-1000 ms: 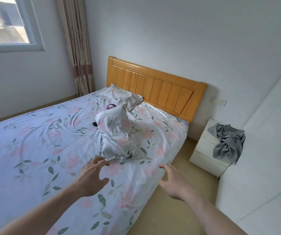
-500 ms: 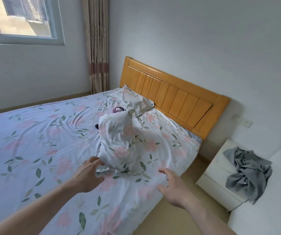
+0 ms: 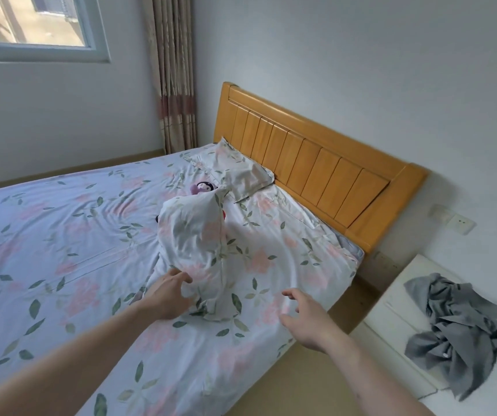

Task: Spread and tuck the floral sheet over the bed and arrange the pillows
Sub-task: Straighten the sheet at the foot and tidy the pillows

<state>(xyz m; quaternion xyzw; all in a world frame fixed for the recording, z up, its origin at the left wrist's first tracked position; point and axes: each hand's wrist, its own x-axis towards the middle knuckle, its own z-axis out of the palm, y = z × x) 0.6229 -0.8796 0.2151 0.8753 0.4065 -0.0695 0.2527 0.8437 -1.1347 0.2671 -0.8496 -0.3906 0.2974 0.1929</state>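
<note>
A white floral sheet [image 3: 61,250] lies spread over the bed, wrinkled near the middle. A floral pillow [image 3: 196,244] stands bunched up in the middle of the bed. My left hand [image 3: 169,295] grips its near lower corner. My right hand [image 3: 307,319] hovers over the sheet to the pillow's right, fingers loosely spread, holding nothing. A second floral pillow [image 3: 238,172] lies flat against the wooden headboard [image 3: 316,163]. A small purple plush toy [image 3: 200,187] peeks out behind the bunched pillow.
A white nightstand [image 3: 397,319] stands right of the bed with a crumpled grey cloth [image 3: 457,325] on it. A curtain [image 3: 175,73] hangs in the far corner beside a window [image 3: 31,25]. Bare floor runs along the bed's right side.
My left hand reached forward and took hold of the bunched pillow's near corner. My right hand moved forward over the sheet. The view shifted closer and leftward.
</note>
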